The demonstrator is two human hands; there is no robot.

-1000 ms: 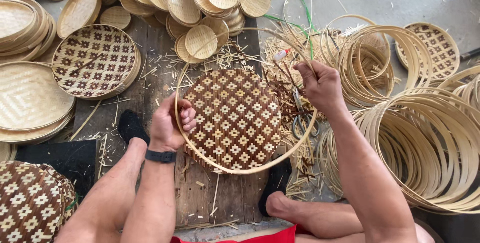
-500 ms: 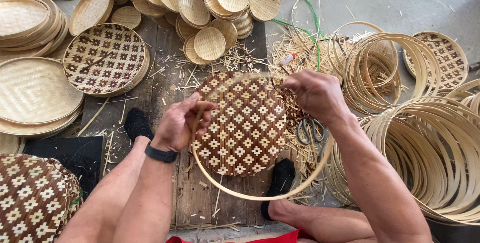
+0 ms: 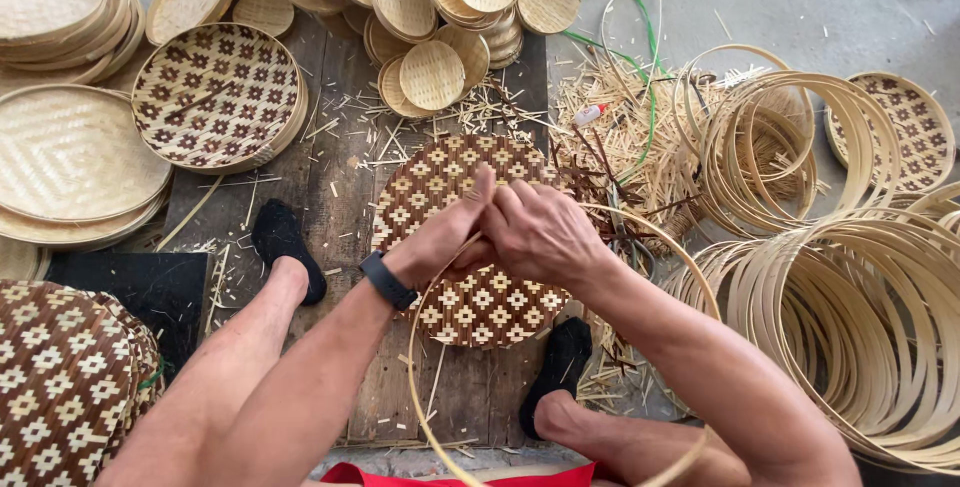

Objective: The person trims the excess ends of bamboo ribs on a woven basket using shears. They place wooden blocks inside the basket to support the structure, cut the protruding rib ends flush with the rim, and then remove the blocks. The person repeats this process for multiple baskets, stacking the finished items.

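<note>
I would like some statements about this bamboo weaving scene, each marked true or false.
1. Both hands meet over the round brown-and-tan checkered woven mat. True.
2. The left hand wears a black wristband. True.
3. The thin bamboo hoop lies far away among the stacked rings. False: it curves around the mat, right beside the right hand.
4. The stacked pale bamboo rings lie on the person's left side. False: they lie on the right side.
5. Both feet wear black socks. True.
6. The plain round woven trays are piled nearest the person. False: they lie at the far end.
</note>
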